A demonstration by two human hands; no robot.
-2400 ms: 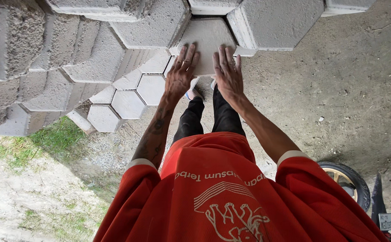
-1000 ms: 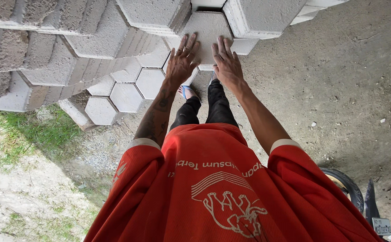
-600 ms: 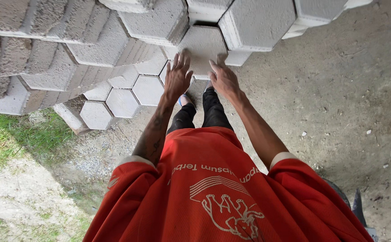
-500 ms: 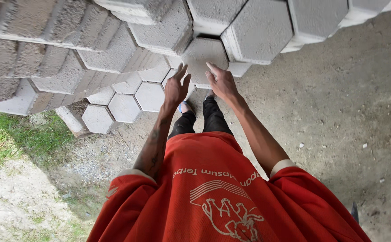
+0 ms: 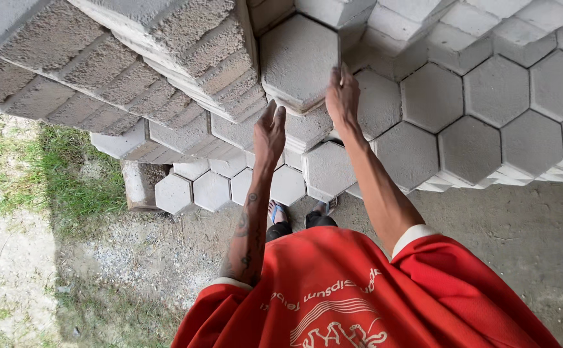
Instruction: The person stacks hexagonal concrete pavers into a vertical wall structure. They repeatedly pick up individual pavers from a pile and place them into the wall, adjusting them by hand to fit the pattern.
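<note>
Both hands have risen since half a second ago and now sit on one hexagonal paver [image 5: 297, 61] at the top of the stack, where earlier they lay lower on the pile's face. Left hand [image 5: 269, 132] is cupped under the lower left edge of that paver, fingers extended and close together, touching its underside. Right hand [image 5: 343, 96] grips the paver's right edge, fingers curled over it. The paver stands out from the stack of hexagonal concrete pavers [image 5: 481, 129], its grey face toward the camera and tilted slightly, held between the two hands. Whether it bears any weight on the block below cannot be told.

Further hexagonal pavers lie in rows to the right and below, their flat faces outward. A second pile [image 5: 133, 58], seen edge-on with rough sides, stands just left of the held paver. The person wears a red shirt [image 5: 359, 296] with white sleeve trim, and sandalled feet [image 5: 301, 209] show near the stack's base. Grass [image 5: 56, 174] and gravel lie to the left; bare concrete floor [image 5: 520, 225] lies to the right.
</note>
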